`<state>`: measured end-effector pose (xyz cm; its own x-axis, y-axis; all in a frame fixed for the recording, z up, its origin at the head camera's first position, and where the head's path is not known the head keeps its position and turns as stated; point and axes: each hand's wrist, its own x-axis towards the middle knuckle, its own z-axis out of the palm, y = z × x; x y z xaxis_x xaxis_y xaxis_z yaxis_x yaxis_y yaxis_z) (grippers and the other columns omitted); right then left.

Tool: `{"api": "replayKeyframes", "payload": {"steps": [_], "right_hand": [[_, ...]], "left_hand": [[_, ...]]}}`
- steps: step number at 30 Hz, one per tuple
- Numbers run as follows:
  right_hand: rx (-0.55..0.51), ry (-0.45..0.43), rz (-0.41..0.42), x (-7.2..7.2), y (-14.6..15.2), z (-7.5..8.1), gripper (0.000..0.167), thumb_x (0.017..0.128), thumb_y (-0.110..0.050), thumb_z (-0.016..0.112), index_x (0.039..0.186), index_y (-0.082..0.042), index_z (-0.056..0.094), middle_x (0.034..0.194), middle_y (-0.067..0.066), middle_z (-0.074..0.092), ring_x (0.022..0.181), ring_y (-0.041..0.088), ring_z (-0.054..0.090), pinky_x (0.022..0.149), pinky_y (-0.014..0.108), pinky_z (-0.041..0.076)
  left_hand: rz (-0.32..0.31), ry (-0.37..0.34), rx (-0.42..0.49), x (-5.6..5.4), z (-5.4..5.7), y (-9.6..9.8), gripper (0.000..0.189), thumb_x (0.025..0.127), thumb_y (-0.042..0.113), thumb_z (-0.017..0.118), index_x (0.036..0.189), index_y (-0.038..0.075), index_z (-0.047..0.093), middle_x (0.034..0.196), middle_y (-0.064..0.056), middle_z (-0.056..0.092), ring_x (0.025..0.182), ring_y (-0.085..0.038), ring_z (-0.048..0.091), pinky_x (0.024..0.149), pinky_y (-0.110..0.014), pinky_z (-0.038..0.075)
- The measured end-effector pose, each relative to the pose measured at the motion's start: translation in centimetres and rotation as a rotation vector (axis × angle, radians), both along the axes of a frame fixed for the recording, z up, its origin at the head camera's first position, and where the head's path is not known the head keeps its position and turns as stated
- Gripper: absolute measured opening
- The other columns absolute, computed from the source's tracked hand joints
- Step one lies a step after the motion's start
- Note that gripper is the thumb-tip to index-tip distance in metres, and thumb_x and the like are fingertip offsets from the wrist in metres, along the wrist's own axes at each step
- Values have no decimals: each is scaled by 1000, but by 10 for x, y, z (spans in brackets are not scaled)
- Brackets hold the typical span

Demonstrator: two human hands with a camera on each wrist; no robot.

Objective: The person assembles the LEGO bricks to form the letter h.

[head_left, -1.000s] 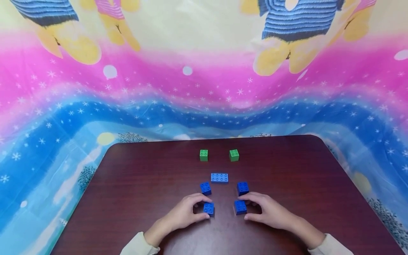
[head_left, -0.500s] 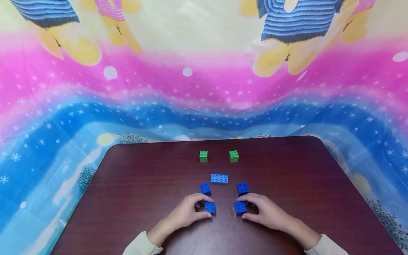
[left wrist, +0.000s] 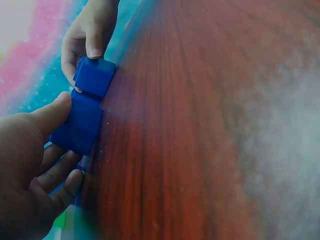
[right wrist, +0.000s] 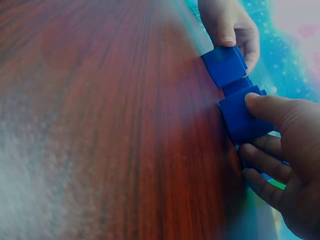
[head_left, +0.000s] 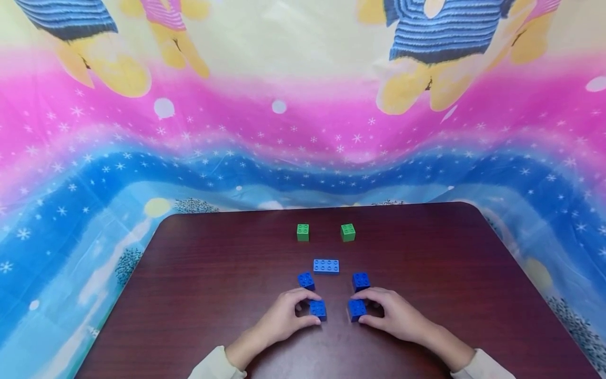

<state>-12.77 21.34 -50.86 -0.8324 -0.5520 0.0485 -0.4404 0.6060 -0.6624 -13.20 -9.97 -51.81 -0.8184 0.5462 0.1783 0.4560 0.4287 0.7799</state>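
My left hand [head_left: 283, 318] pinches a dark blue toy building brick [head_left: 317, 309] between thumb and fingers, low at the table's front middle. Across a narrow gap, my right hand [head_left: 399, 316] holds a second dark blue brick [head_left: 357, 310] the same way. The left wrist view shows the left thumb pressed on the near side of its brick [left wrist: 77, 122]; in the right wrist view the right thumb rests on its brick [right wrist: 245, 116]. Just beyond the fingertips stand two more dark blue bricks, one at left [head_left: 306, 280] and one at right [head_left: 361, 281].
A long light blue brick [head_left: 326, 266] lies farther back, midway between the hands. Two green bricks, one left [head_left: 303, 232] and one right [head_left: 347, 232], stand near the far edge of the dark wooden table [head_left: 213, 258]. A printed cloth [head_left: 303, 131] hangs behind.
My left hand has slid its blue brick to the right, closer to the other one. My right thumb has drawn in against its brick, which has stayed in place.
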Motion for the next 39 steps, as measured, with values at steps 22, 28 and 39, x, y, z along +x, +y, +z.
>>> {"api": "replayKeyframes", "payload": {"steps": [22, 28, 39], "right_hand": [[-81, 50, -16, 2, -8, 9, 44, 94, -40, 74, 131, -18, 67, 124, -10, 66, 102, 6, 61, 82, 31, 56], [-125, 76, -20, 2, -12, 12, 44, 93, -39, 74, 130, -17, 68, 124, -10, 66, 104, 6, 63, 83, 31, 57], [-203, 135, 4, 1, -22, 12, 40, 95, -30, 75, 129, -12, 68, 119, -5, 68, 99, 7, 63, 78, 31, 58]], "left_hand": [[52, 31, 56, -1, -5, 18, 36, 79, 22, 89, 110, 17, 71, 98, 8, 69, 89, -9, 64, 74, -23, 54], [65, 15, 51, -3, -3, 24, 36, 79, 22, 89, 110, 17, 73, 99, 10, 68, 91, -7, 62, 75, -21, 54], [74, 22, 77, -3, -5, 34, 37, 78, 23, 90, 110, 13, 72, 97, 6, 69, 89, -8, 63, 74, -22, 54]]}}
